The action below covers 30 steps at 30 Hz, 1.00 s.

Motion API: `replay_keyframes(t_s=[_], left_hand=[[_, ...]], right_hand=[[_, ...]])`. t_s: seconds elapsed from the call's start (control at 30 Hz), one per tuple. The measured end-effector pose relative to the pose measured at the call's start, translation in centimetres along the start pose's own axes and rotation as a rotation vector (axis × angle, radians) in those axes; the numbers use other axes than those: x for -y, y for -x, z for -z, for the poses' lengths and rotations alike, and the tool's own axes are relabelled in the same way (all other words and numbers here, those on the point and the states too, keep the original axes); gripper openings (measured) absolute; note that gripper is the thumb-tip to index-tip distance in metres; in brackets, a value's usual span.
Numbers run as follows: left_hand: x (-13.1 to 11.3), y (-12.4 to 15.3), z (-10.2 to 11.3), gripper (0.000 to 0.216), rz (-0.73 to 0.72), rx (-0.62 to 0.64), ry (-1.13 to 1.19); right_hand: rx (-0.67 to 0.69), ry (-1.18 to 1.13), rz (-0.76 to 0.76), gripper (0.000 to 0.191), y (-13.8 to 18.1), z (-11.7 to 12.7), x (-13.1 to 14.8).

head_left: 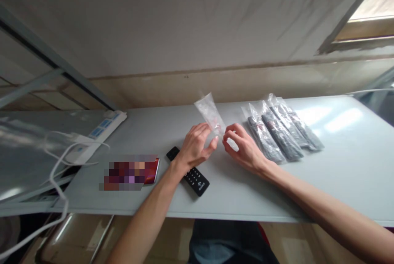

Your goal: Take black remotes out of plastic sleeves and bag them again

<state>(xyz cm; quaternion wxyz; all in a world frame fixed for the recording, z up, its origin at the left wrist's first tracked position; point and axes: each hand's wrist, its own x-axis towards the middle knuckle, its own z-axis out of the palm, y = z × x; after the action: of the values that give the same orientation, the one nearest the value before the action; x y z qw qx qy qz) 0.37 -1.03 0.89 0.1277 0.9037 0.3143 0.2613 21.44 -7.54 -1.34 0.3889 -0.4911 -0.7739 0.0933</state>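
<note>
Slanting far-left lengthwise is the clear bag; remote likewise.

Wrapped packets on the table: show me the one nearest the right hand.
The leftmost packet of the row, just beside the right hand; the other packets lie farther right, away from it.

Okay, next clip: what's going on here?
A person has both hands at a clear plastic bag: the left hand and the right hand meet around its lower end, though exact finger contact is hard to tell. A black remote control lies unbagged on the table, partly hidden beneath the left forearm and hand. To the right lie several dark, slim bagged items.
</note>
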Motion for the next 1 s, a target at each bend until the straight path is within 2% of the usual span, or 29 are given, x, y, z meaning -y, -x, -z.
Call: replay_keyframes(t_s=[0.13,0.2,0.27,0.4,0.5,0.57,0.7,0.8,0.9,1.0], left_hand=[[0.0,-0.1,-0.2,0.041,-0.023,-0.04,0.057],[0.3,0.0,-0.4,0.039,-0.039,-0.121,0.046],[0.7,0.1,-0.3,0.046,-0.093,-0.241,0.01],[1.2,0.5,0.8,0.053,-0.173,-0.472,-0.143],[1.3,0.6,1.5,0.053,-0.184,-0.543,-0.226],[1.3,0.7,1.5,0.053,-0.209,-0.513,-0.244],[1.4,0.7,0.6,0.06,-0.229,-0.35,-0.203],[1.9,0.8,0.2,0.07,-0.245,-0.248,-0.124],[2.4,0.8,-0.1,0.081,-0.243,-0.185,-0.065],[3.0,0.5,-0.4,0.091,-0.208,-0.112,-0.076]], right_hand=[[0.031,0.035,0.099,0.01,0.2,0.1,0.0],[0.065,0.016,0.143,0.018,0.2,0.1,0.3],[0.054,-0.005,0.155,0.034,0.3,0.1,0.8],[-0.168,-0.025,0.177,0.066,0.4,0.4,1.2],[-0.312,-0.062,0.194,0.081,0.5,0.5,0.9],[-0.332,-0.065,0.149,0.078,0.6,0.6,0.7],[-0.321,-0.064,-0.052,0.037,1.0,0.7,0.8],[-0.349,-0.077,-0.111,0.012,1.0,0.9,1.1],[-0.324,-0.059,-0.106,0.014,0.6,1.0,1.0],[-0.37,-0.024,0.012,0.009,0.2,0.9,0.6]])
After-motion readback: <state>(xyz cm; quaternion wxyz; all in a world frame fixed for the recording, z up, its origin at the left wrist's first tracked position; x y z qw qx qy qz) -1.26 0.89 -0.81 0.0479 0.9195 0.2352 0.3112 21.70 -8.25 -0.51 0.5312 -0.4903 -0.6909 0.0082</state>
